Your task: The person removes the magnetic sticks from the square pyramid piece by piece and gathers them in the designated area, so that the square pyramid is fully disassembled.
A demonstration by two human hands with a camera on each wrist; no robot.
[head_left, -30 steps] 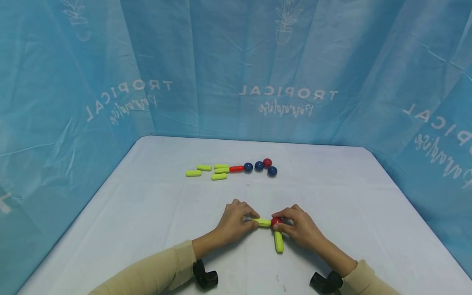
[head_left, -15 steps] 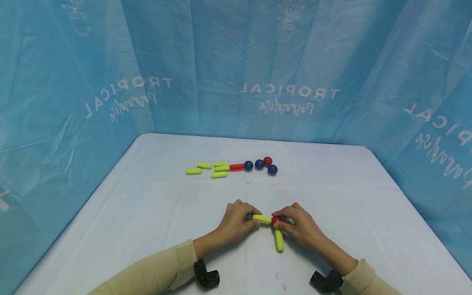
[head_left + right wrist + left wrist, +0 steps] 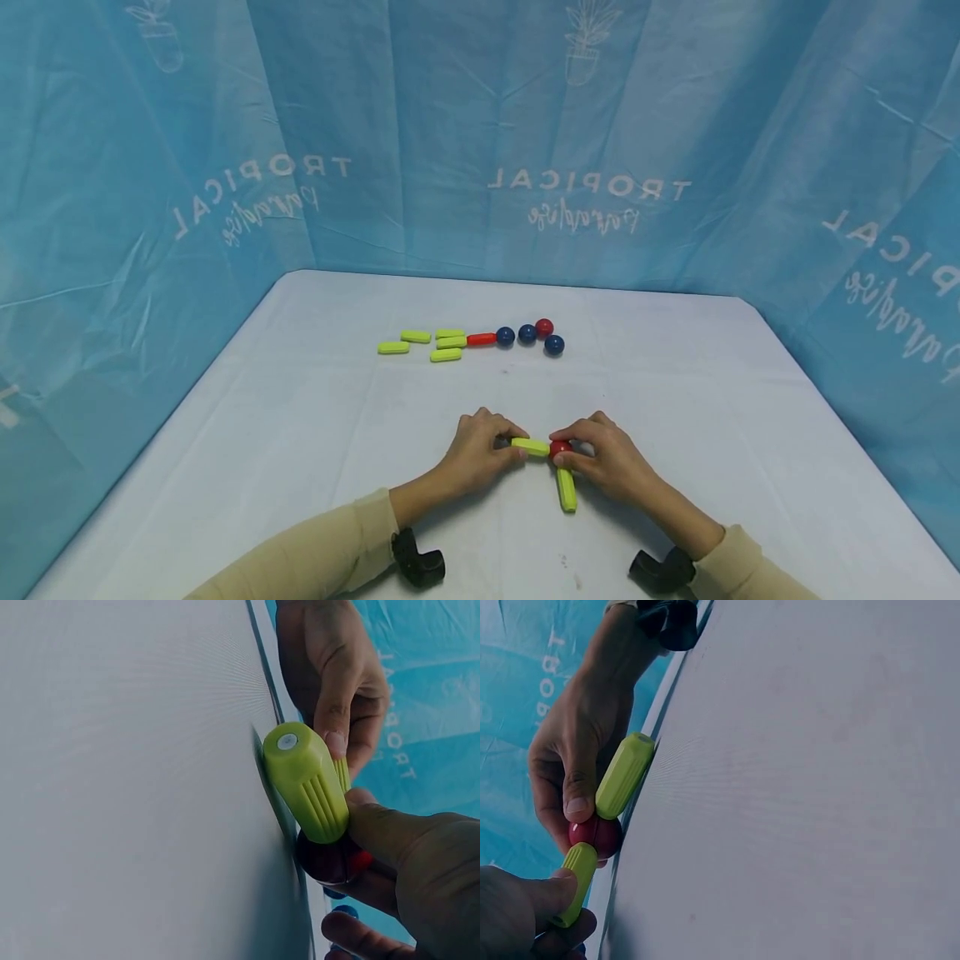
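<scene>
Between thumb and fingers my left hand (image 3: 474, 454) pinches a yellow-green ribbed rod (image 3: 531, 447), whose far end touches a red ball (image 3: 559, 450). That ball is gripped by my right hand (image 3: 609, 457), thumb on the near side and fingers on the far side. A second yellow-green rod (image 3: 567, 492) joins the ball and points toward me, untouched by either hand. Together the two rods form a corner at the ball. In the right wrist view, a small pale disc (image 3: 287, 741) shows in the free end of this second rod (image 3: 309, 784).
Farther back on the white table (image 3: 300, 417) lie several loose yellow-green rods (image 3: 446, 355), a red rod (image 3: 481, 340) touching a blue ball (image 3: 506, 337), two more blue balls (image 3: 554, 345) and a red ball (image 3: 544, 327). A blue printed curtain (image 3: 450, 150) surrounds the table.
One second ago the left fingers covered more of the rod's end; now more of it shows. Both hands and the joined pieces have otherwise barely shifted.
</scene>
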